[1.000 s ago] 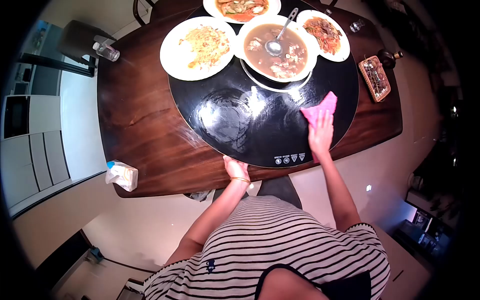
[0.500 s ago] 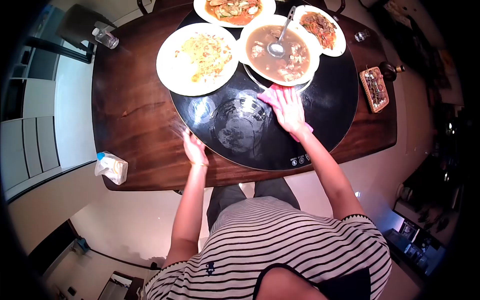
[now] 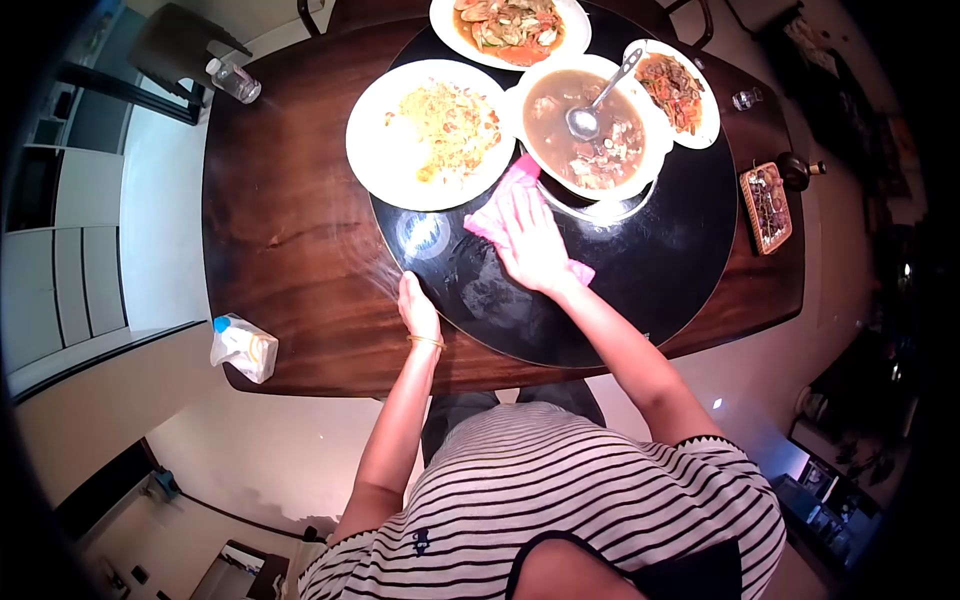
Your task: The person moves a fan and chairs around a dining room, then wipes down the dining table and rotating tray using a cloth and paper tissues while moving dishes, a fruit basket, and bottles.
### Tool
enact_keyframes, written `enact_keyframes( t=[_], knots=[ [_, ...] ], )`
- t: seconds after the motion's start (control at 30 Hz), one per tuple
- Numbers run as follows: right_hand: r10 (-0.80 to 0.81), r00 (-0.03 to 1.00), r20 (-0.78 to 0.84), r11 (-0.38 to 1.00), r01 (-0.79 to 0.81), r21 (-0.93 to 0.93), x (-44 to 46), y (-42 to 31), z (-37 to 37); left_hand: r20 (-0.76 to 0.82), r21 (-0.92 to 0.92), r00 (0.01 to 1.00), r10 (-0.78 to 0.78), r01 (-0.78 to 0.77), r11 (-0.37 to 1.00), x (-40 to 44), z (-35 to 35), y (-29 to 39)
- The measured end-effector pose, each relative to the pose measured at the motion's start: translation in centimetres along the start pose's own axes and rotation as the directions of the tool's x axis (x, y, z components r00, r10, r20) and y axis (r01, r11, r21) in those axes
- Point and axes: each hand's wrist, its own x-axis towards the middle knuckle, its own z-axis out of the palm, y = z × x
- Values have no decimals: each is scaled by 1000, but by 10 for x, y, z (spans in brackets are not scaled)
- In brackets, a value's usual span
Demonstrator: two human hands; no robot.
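Note:
My right hand (image 3: 532, 240) lies flat, fingers stretched out, on a pink cloth (image 3: 488, 220) and presses it against the black round turntable (image 3: 640, 270). Close beyond it stands a white bowl of brown soup (image 3: 560, 120) with a metal ladle (image 3: 585, 122) in it. Dull smears show on the glossy surface beside the cloth. My left hand (image 3: 419, 310), fingers extended and holding nothing, is at the turntable's near left edge; whether it touches the rim I cannot tell. A large white plate of fried rice (image 3: 440, 130) sits beyond it.
Two more dishes, one of seafood (image 3: 510, 30) and one of shredded food (image 3: 672, 92), stand farther back. On the wooden table (image 3: 290, 230) are a tissue pack (image 3: 245, 350), a plastic bottle (image 3: 234, 80), a small glass (image 3: 746, 98) and a wicker basket (image 3: 767, 208).
My right hand has slid the pink cloth leftward across the turntable, over part of the smears. My left hand stays by the rim. The whole view has shifted slightly.

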Motion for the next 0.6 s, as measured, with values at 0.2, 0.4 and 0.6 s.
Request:
enact_keyframes(
  t=[0.2,0.4,0.6],
  knots=[
    [-168,985,42,982,164,93,8,-45,8,93,-177,996,-15,31,984,1,-1,3],
    [-392,920,-7,869,373,326,-20,-55,5,270,-279,909,-318,390,878,-22,-9,53],
    [-151,988,33,979,145,143,-92,67,-39,354,-294,842,-406,513,806,-40,-11,46]
  ],
)
